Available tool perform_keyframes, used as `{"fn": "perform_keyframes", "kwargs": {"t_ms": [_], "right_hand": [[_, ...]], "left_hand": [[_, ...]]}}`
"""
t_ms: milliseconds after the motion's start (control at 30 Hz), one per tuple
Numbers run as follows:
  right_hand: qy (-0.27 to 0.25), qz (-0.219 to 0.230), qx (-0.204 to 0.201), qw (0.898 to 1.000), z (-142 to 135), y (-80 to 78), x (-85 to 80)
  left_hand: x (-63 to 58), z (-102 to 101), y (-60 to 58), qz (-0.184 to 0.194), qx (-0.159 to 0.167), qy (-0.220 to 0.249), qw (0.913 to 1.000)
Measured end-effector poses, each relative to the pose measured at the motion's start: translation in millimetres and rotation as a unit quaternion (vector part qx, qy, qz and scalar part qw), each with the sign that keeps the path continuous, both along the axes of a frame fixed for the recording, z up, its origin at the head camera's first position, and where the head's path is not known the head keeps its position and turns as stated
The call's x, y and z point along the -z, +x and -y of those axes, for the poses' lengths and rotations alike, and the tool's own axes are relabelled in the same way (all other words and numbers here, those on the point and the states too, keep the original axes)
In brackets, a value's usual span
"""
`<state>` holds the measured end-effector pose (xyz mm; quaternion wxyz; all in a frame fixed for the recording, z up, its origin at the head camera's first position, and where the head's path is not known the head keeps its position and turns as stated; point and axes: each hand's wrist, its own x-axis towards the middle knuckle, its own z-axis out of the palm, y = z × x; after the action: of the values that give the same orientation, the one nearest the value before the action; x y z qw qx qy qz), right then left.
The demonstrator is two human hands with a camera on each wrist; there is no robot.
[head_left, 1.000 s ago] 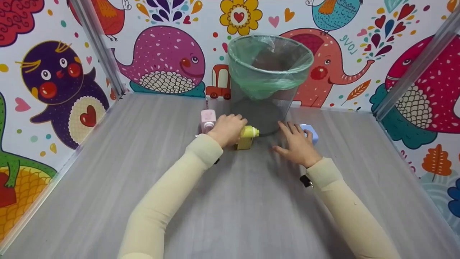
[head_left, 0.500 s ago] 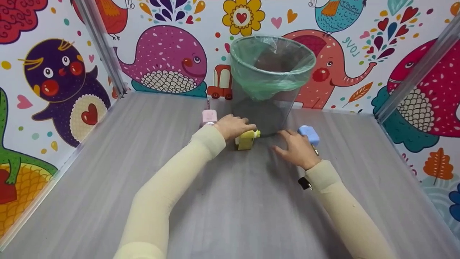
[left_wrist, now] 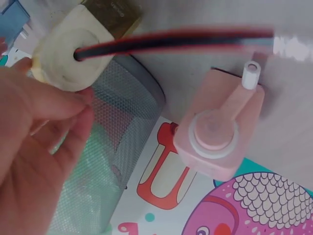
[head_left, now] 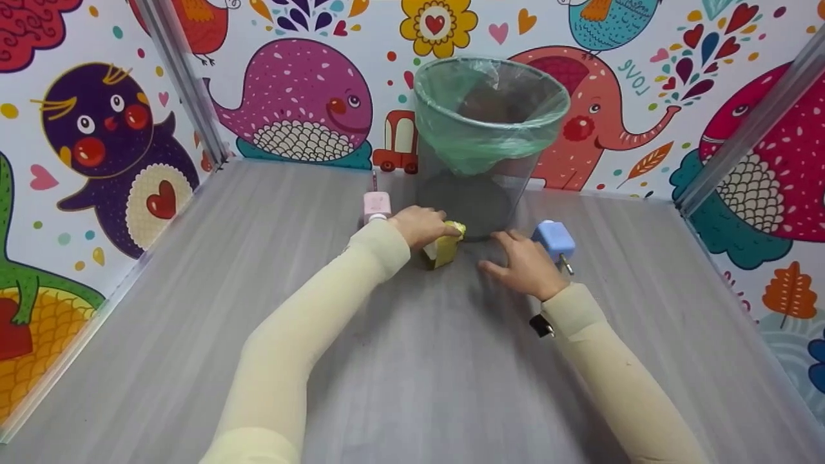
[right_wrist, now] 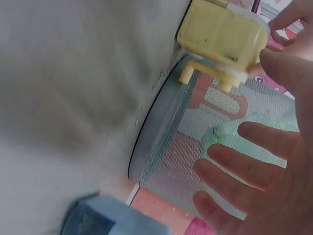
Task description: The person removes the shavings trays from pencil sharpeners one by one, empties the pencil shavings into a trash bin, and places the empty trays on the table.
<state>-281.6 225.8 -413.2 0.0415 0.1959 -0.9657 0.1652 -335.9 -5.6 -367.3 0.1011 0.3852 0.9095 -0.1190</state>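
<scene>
A yellow hand-crank pencil sharpener (head_left: 445,251) stands on the grey tabletop in front of a mesh bin. My left hand (head_left: 419,225) holds it from the left side, fingers over its top. In the left wrist view, a blurred red-and-black pencil (left_wrist: 171,43) sticks out of the hole in its pale face. Its yellow crank (right_wrist: 208,73) shows in the right wrist view. My right hand (head_left: 525,264) hovers with spread fingers between the yellow sharpener and a blue sharpener (head_left: 554,240), touching neither. Left of my left hand is a pink sharpener (left_wrist: 220,122), partly hidden in the head view.
Right behind the yellow sharpener stands the mesh bin (head_left: 461,203), lined with a green bag (head_left: 490,145). Printed cartoon walls (head_left: 303,96) with metal posts (head_left: 184,84) bound the tabletop (head_left: 399,386) at the back and sides.
The yellow sharpener has turned slightly under my left hand, which has shifted a little right. My right hand has moved slightly left and nearer, uncovering more of the blue sharpener.
</scene>
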Motion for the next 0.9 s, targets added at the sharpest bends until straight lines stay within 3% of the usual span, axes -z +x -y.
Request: {"fn": "perform_keyframes", "kwargs": {"t_ms": [300, 567, 767, 900], "right_hand": [[-0.022, 0.034, -0.029, 0.999, 14.1, -1.9, 3.5], [-0.025, 0.031, -0.034, 0.999, 16.7, -2.5, 3.9], [-0.023, 0.026, -0.022, 0.999, 17.3, -2.8, 4.3], [-0.015, 0.038, -0.021, 0.999, 16.0, -4.1, 5.4]], "left_hand": [[-3.3, 3.5, 3.4, 0.073, -0.061, 0.054, 0.9940], [0.3, 5.4, 0.2, 0.027, -0.028, 0.045, 0.9982], [6.0, 6.4, -4.1, 0.033, -0.040, 0.059, 0.9970], [8.6, 6.7, -4.5, 0.021, -0.031, 0.072, 0.9967]]}}
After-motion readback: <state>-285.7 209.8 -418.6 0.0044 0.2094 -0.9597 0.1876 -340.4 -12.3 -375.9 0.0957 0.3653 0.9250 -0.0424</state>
